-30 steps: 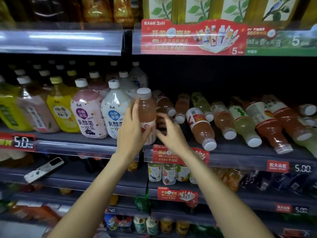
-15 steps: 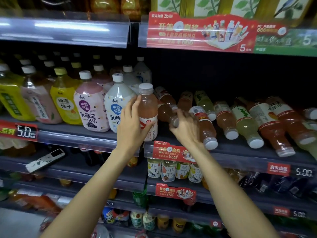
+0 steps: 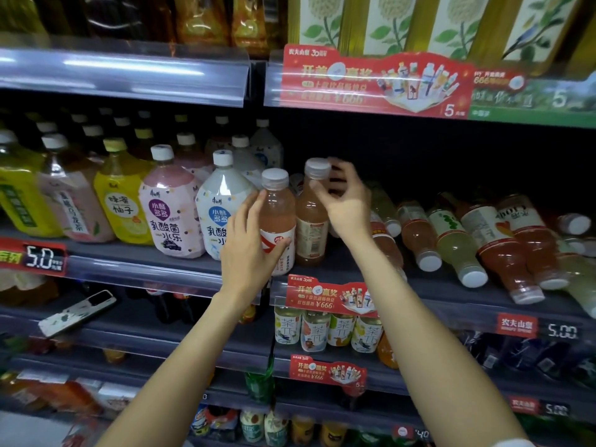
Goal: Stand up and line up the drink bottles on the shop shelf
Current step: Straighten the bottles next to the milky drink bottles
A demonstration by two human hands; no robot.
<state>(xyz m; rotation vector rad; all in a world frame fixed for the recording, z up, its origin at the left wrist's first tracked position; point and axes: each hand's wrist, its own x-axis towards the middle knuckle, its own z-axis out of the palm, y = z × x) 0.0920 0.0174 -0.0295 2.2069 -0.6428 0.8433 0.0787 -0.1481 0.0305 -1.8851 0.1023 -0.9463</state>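
Bottles, two upright at shelf front: pink bottle (image 3: 277,221) wrapped in my left hand (image 3: 250,250); brown bottle (image 3: 311,217) touching beside it, my right hand (image 3: 346,204) pinching its neck. Advised: seat base flat, square labels forward. Others (image 3: 458,250) lay toppled rightward.

On the shelf (image 3: 451,295), dark open room lies above the fallen bottles (image 3: 483,240) toward the right end and back wall. These lie tilted, caps toward the front edge, crowding the floor there. The left end is packed with large upright bottles (image 3: 174,208). Two upright bottles (image 3: 293,217) stand near the front edge between them. The upper shelf's price rail (image 3: 387,85) overhangs.
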